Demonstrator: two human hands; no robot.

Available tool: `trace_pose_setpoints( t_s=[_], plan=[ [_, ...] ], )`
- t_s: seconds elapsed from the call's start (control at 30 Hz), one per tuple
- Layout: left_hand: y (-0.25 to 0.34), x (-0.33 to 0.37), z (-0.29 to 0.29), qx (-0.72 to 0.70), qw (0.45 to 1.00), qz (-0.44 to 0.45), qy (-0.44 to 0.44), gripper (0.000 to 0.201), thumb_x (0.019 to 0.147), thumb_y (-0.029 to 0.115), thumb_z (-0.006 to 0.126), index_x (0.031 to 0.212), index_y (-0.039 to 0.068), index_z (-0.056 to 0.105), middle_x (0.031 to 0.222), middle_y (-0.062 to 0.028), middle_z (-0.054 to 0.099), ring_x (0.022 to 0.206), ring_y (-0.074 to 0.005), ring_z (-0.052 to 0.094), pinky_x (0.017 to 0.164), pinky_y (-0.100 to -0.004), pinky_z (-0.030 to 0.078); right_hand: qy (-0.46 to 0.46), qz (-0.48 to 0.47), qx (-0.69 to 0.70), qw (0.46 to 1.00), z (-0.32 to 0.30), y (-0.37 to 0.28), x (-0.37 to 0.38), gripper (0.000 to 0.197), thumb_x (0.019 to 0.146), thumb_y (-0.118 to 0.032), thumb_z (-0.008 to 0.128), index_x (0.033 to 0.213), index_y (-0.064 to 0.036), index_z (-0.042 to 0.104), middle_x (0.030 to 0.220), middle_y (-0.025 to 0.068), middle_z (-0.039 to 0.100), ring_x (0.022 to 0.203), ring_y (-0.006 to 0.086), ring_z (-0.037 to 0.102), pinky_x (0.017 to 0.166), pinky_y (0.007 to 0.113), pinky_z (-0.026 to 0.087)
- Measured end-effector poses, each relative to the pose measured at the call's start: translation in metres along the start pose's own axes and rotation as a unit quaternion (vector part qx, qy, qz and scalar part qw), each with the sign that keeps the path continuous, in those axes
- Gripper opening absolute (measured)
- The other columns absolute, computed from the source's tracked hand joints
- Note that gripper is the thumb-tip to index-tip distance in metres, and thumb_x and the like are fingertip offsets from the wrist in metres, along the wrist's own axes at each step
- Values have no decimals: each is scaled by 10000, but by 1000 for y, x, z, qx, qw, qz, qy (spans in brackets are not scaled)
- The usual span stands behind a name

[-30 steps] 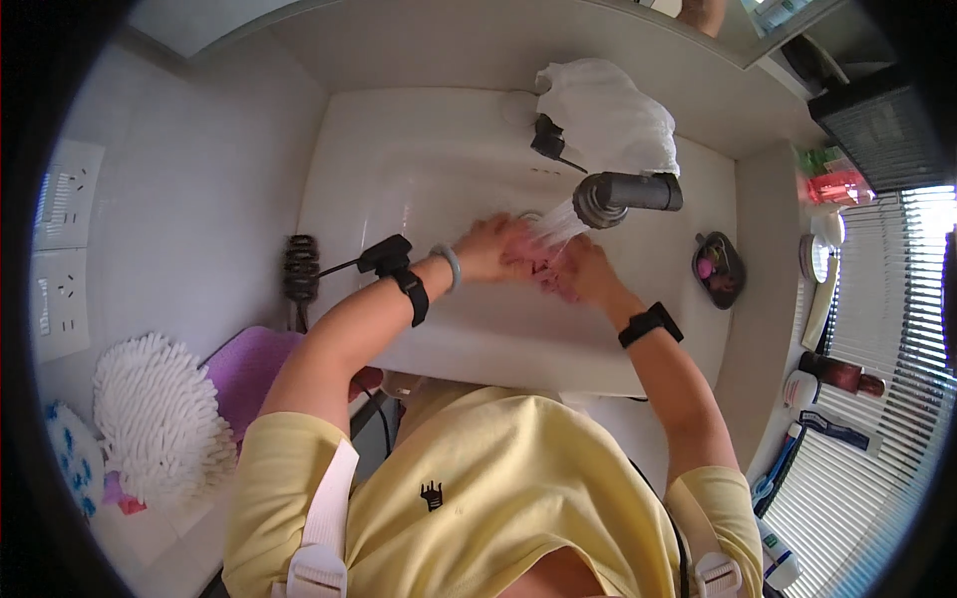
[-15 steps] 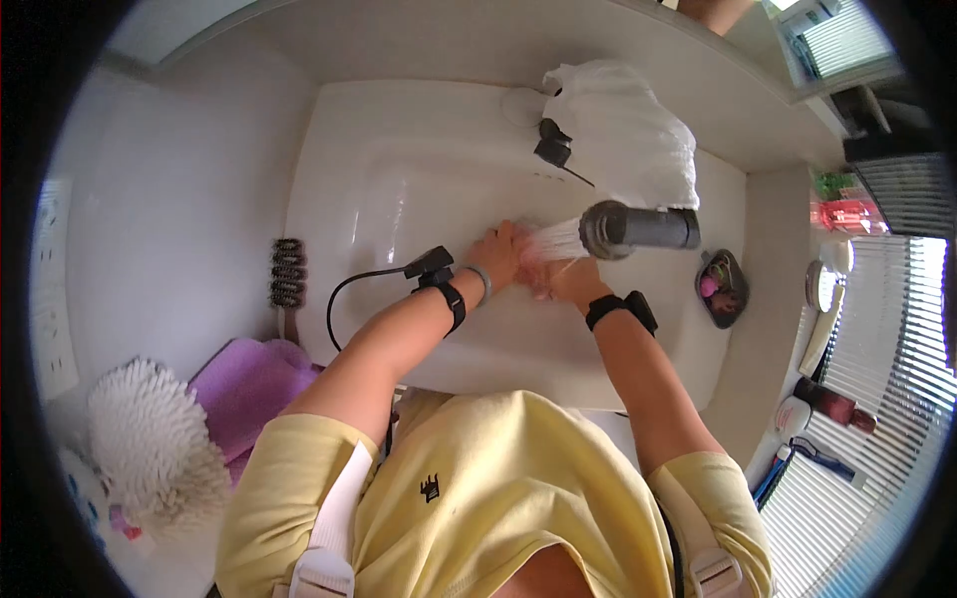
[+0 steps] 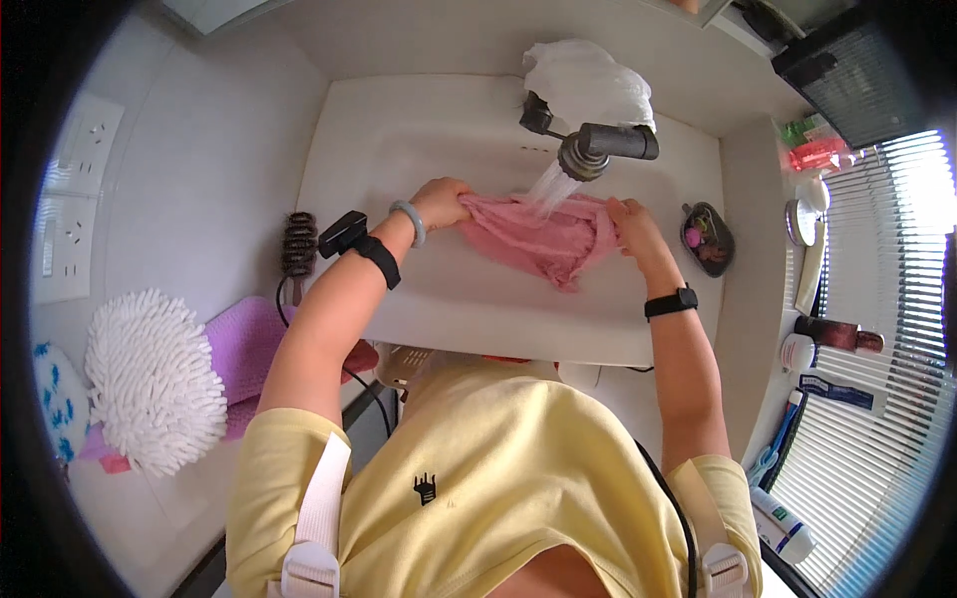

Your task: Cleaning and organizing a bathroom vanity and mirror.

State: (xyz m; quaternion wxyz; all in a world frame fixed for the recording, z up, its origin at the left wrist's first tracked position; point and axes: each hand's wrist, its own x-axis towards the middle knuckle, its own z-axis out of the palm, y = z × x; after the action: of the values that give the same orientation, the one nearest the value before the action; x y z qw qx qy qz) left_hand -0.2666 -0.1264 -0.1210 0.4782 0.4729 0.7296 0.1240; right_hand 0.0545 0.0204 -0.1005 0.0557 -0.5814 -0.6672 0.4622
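Head view | left hand [image 3: 441,202], right hand [image 3: 638,231]: fingers closed on pink cloth [image 3: 533,242], 2 ends | apparent step: rinsing, water stream [image 3: 552,187] between grips | next move likely needs: fabric shifted, pinches firm

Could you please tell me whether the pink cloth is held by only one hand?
No, the left hand grips one side of the pink cloth while the right hand grips the other.

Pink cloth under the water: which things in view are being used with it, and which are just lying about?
In use: pink cloth, left hand, right hand, running tap, white sink.
Seemingly lying about: round hairbrush, fluffy white pad, purple cloth, dark dish.
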Motion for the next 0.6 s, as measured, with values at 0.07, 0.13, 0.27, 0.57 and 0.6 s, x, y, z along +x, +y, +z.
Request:
trace_pose_setpoints(
  t_s=[0.07,0.13,0.27,0.57,0.6],
  plan=[
    [-14,15,20,156,977,126,75,550,763,237,726,1265,57,595,1042,-191,675,868,-322,674,749,-412,525,59,-87,-124,987,-2,7,-8,539,920,-444,590,1195,19,605,1068,242,690,1019,374,667,873,409,517],
    [-2,22,58,243,921,279,118,552,748,349,756,1210,82,614,1138,-197,640,1030,-368,625,843,-449,499,62,-126,-109,984,-13,12,-39,493,908,-398,627,1207,-6,614,1083,247,685,1049,377,657,880,429,514],
    [51,14,155,183,930,265,178,520,715,384,796,1103,91,615,1237,-182,565,1151,-378,543,910,-452,472,33,-84,-122,988,-7,53,-81,443,889,-339,665,1204,-31,626,1078,233,690,1037,381,659,874,436,515],
    [44,5,114,90,932,349,25,446,697,182,806,1087,98,606,1274,-160,489,1168,-388,502,1006,-529,379,155,-170,-148,962,17,96,-135,275,864,-197,702,1091,-47,663,1020,170,700,913,365,646,958,512,444],
    [41,-3,111,202,929,310,-28,522,681,200,819,1151,119,607,1315,-161,475,1200,-395,480,1040,-544,341,164,-178,-151,958,14,104,-134,235,863,-179,695,1060,-55,666,985,151,699,901,349,635,972,518,422]
  ],
)
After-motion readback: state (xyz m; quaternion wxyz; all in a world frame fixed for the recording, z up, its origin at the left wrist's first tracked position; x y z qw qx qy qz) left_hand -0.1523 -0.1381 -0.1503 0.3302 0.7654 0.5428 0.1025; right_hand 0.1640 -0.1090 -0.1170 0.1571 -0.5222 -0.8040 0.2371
